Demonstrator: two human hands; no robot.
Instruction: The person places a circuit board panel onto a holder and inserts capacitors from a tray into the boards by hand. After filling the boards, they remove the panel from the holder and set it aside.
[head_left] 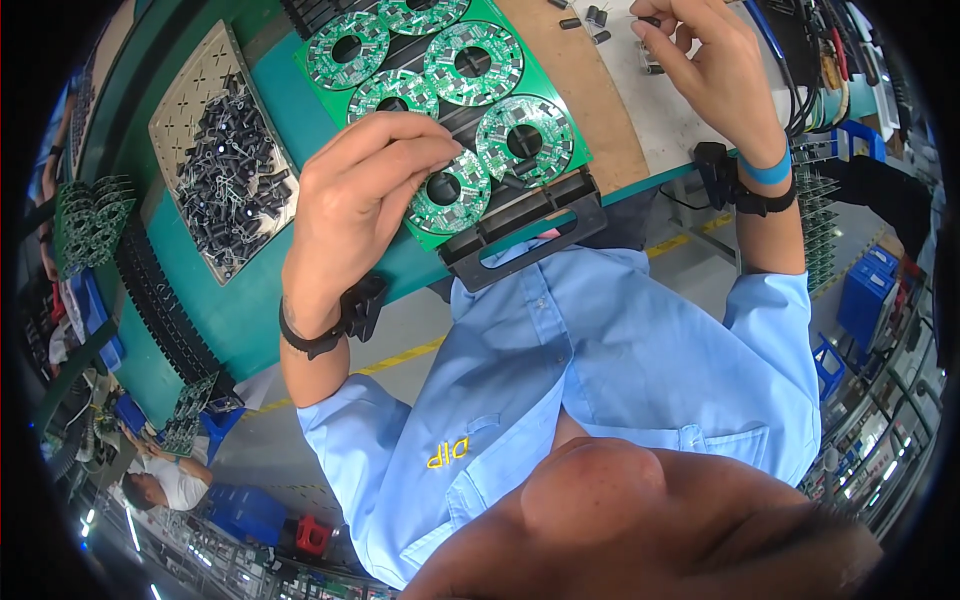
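A green circuit-board panel (585,135) with several round, ring-shaped boards rests in a black carrier frame (575,232) in front of me. My left hand (360,190) reaches over its near left ring, the fingers closed together with their tips close to that board. Whatever those fingertips hold, if anything, is hidden. Off to the right, my right hand (708,75) pinches a small black cylindrical capacitor (650,21) between thumb and fingers, above the light worktop. Another black capacitor (516,181) lies tilted at the near edge of the near right ring.
On the left, a pale metal tray (190,130) holds a heap of black capacitors (230,165) with wire leads. A few loose capacitors (597,16) lie beyond the panel's right side. Cables and hand tools (835,55) crowd the far right. A black ribbed rail (165,300) runs along the left.
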